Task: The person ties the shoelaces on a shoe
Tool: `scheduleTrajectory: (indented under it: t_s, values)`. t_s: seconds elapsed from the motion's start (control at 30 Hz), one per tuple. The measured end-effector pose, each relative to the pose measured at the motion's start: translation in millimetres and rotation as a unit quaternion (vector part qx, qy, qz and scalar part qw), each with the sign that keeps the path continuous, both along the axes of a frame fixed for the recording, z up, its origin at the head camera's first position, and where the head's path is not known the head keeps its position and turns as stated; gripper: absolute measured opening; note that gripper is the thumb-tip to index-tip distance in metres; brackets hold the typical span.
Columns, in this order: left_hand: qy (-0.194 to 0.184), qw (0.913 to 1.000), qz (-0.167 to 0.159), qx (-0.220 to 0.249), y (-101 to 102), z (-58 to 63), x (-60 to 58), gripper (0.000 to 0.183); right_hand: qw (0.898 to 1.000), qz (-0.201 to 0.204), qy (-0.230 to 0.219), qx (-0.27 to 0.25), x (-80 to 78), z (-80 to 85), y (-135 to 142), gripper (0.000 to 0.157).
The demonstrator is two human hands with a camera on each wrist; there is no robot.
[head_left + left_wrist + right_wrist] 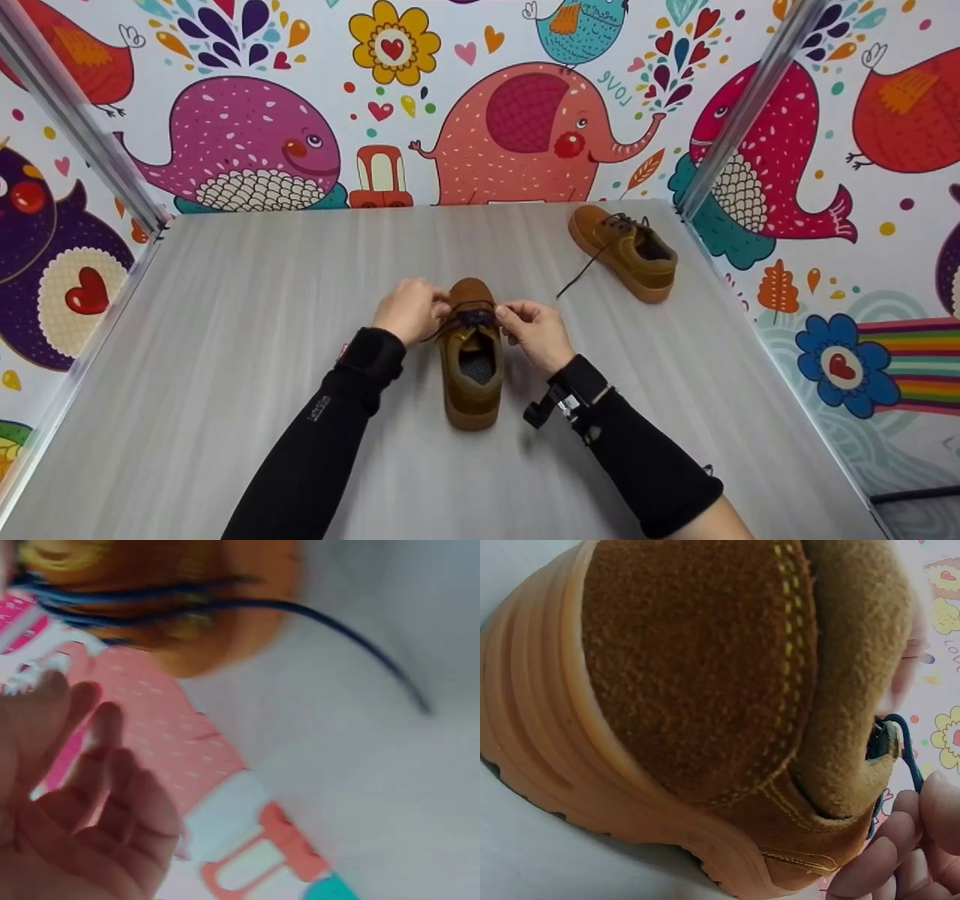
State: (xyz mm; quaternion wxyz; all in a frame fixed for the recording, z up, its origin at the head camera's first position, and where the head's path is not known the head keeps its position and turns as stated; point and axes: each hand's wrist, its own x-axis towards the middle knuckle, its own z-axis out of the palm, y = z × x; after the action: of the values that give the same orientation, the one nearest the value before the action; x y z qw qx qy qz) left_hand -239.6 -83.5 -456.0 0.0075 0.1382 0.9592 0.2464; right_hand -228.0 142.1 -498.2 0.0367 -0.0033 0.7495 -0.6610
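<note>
A brown suede shoe [472, 382] with yellow stitching stands in the middle of the table, toe pointing away from me. Its dark shoelace [247, 604] crosses over the front, and one loose end trails out beside the shoe in the left wrist view. My left hand [409, 311] is at the shoe's left side near the toe; its fingers [109, 735] are loosely bent, apart from the lace. On the other side, my right hand [536, 330] pinches a dark strand of lace [911, 754] between thumb and fingers, beside the shoe opening.
A matching brown shoe [637, 259] stands at the back right, one lace trailing onto the table [300, 262]. Printed panels with cartoon animals [517, 142] rise behind and at both sides, with metal posts [742, 112] at the corners.
</note>
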Motion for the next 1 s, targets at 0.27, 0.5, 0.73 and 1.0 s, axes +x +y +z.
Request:
scheduleTrajectory:
  t_s: [0.27,0.5,0.73,1.0]
  values:
    - [-0.056,0.9972,-0.006,-0.048,-15.6,-26.6,-0.4,0.016,1.0,0.001,-0.014,0.021,-1.1,-2.4,2.0,0.02]
    - [-0.044,0.9982,-0.025,-0.033,-22.8,-36.0,-0.8,0.014,0.999,0.0,-0.011,0.036,0.8,-2.1,1.1,0.019]
    - [-0.045,0.9978,0.012,0.047,-39.7,-18.0,8.2,0.018,0.999,-0.002,-0.008,0.044,1.8,-1.0,2.1,0.018]
    - [-0.009,0.9858,0.039,0.163,-28.5,18.1,42.9,0.017,0.998,0.0,-0.006,0.061,-0.6,-0.2,5.1,0.02]
